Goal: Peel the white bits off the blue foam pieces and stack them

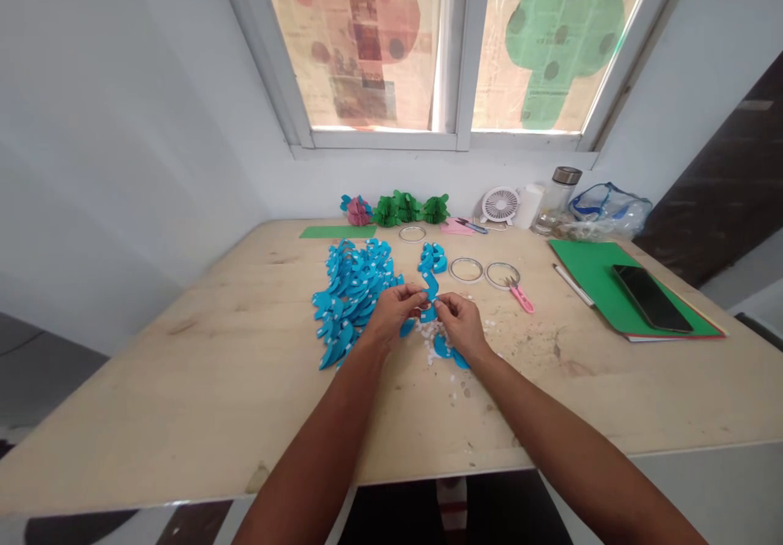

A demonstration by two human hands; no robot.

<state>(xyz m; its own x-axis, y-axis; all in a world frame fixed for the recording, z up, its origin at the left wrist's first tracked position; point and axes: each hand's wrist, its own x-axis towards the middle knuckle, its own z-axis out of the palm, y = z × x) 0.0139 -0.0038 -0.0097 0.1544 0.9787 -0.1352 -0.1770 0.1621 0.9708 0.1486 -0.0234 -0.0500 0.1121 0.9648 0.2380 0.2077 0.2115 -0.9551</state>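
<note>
Between my two hands is a curved blue paper cutout (431, 285) with small white patches on it. My left hand (391, 315) pinches its left edge, and my right hand (463, 325) has thumb and fingers closed at its right side. Left of my hands lies a big heap of blue paper cutouts (356, 280), many with white patches. Just beyond my fingers sits a smaller blue paper cluster (433, 258). Loose blue pieces (443, 347) lie under my right hand, among white paper scraps (426, 334).
Rolls of narrow tape (466, 270), pink-handled snips (521, 296) and a white pen (573, 285) lie to the right. A phone (652, 298) rests on green sheets (587, 272). Along the wall stand green paper shapes (406, 207), a small fan (500, 205) and a bottle (555, 198).
</note>
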